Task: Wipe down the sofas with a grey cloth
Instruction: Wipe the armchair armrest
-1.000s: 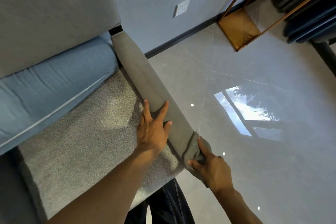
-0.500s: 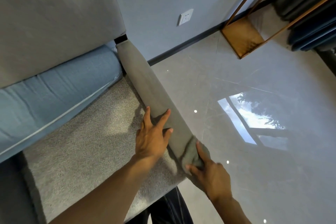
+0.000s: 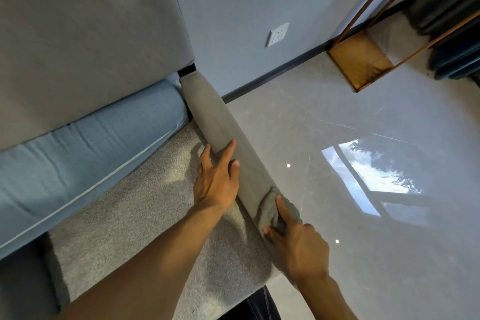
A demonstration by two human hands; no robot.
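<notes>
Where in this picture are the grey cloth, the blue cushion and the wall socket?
grey cloth (image 3: 270,209): head view, on its bunched fold left of the right hand's forefinger.
blue cushion (image 3: 85,143): head view, on the middle of its rounded front.
wall socket (image 3: 279,34): head view, on the centre of its white plate.

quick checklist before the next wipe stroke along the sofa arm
1. Grey cloth bunched under the right hand grip: ok.
2. Cloth touching the rounded grey fabric sofa arm: ok.
3. Left hand resting flat on the arm, in the way of a stroke toward the wall: not ok.
4. Arm beyond the left hand bare of objects: ok.
5. Light blue bolster cushion apart from the cloth: ok.
6. Cloth damp or dry: cannot tell.
</notes>
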